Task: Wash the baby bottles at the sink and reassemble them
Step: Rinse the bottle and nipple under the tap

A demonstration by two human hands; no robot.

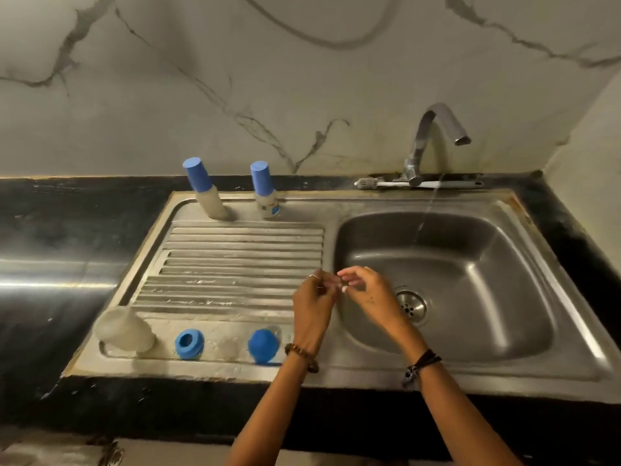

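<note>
Two hands meet over the near-left edge of the basin, and I start at their tips: the left hand (314,306) has its fingers curled, thumb and forefinger closed on something small and clear, while the right hand (364,290) brings thumb and fingertips together on the same spot from the 3 o'clock side. I cannot tell what the pinched piece is; it is blurred and see-through, and my guess is a teat or valve from a bottle, held over the sink (504,331) so drips fall in.

Outward at 1 o'clock, the tap (437,136) runs a thin stream into the basin, well apart from the hands, probably left on for rinsing. A brush (420,184) lies along the ledge behind it.

At 8 o'clock from the hands, along the near rim of the drainboard (242,264), sit a blue cap (264,346), a blue ring (189,344) and a clear dome cover (124,329), apart from one another, as if laid out to drain before reassembly.

At 11 o'clock, at the far edge, stand two bottles with blue caps: the left bottle (205,190) tilted, the right bottle (265,191) upright, apparently already put together
</note>
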